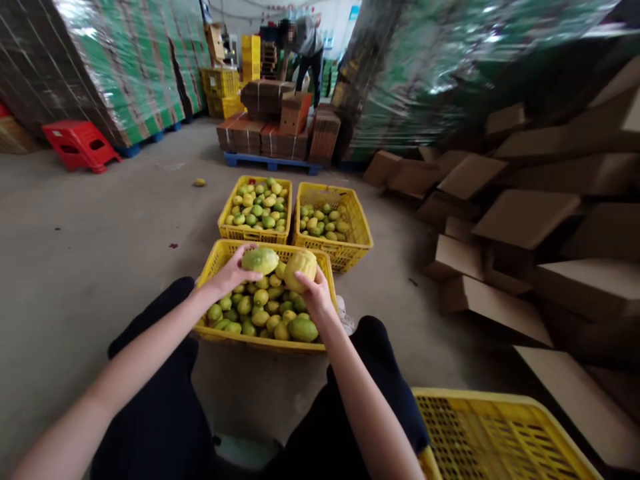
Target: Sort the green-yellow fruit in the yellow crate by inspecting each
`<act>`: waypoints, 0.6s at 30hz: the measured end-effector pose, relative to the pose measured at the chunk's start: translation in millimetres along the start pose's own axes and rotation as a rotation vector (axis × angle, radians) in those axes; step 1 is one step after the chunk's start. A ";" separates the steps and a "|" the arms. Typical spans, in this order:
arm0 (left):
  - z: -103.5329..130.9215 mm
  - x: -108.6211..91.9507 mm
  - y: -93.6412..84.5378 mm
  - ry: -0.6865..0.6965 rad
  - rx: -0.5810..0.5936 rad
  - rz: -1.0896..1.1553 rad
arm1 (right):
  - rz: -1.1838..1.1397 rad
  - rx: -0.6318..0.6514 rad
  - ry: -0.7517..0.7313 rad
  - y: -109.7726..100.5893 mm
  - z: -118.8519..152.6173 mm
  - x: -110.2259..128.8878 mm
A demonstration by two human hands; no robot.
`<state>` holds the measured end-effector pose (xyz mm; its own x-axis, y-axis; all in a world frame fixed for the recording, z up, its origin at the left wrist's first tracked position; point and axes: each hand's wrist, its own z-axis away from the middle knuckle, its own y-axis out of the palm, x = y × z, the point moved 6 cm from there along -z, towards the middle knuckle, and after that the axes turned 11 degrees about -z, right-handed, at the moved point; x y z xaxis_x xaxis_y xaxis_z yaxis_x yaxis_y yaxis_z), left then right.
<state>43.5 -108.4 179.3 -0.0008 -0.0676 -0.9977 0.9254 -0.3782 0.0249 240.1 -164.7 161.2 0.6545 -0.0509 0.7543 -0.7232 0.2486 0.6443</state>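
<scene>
My left hand (235, 270) grips a large green-yellow lemon (261, 261) by its left end. In my right hand (311, 288) is a big yellow lemon (300, 269) with a ridged, bumpy top. Both fruits are held up side by side, a little apart, above a yellow plastic crate (265, 343) between my knees. That crate is filled with green and yellow lemons (260, 317). A larger green one (303, 329) lies at its near right corner. My fingers partly cover both held fruits.
Two more yellow crates, the left one (220, 227) fuller than the right one (357, 223), stand just beyond. Another crate (480, 400) is at my lower right. Cardboard boxes (525, 217) pile up on the right. A person (307, 43) bends over flattened cartons (285, 137). A red stool (83, 143) stands left.
</scene>
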 end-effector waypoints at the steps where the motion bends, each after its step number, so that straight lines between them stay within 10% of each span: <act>1: 6.4 -0.1 4.0 0.019 -0.032 0.036 | 0.064 0.024 -0.079 2.2 1.1 4.1; 9: 2.7 -3.0 10.6 0.194 -0.122 0.234 | 0.520 0.178 -0.560 51.4 15.0 32.2; 18: 11.3 -4.4 9.7 0.096 -0.022 0.275 | 0.641 0.200 -0.579 45.3 31.8 34.8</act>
<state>48.1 -122.3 184.7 0.2859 -0.0764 -0.9552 0.8941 -0.3373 0.2946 223.1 -186.0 220.7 -0.0653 -0.4550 0.8881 -0.9730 0.2264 0.0444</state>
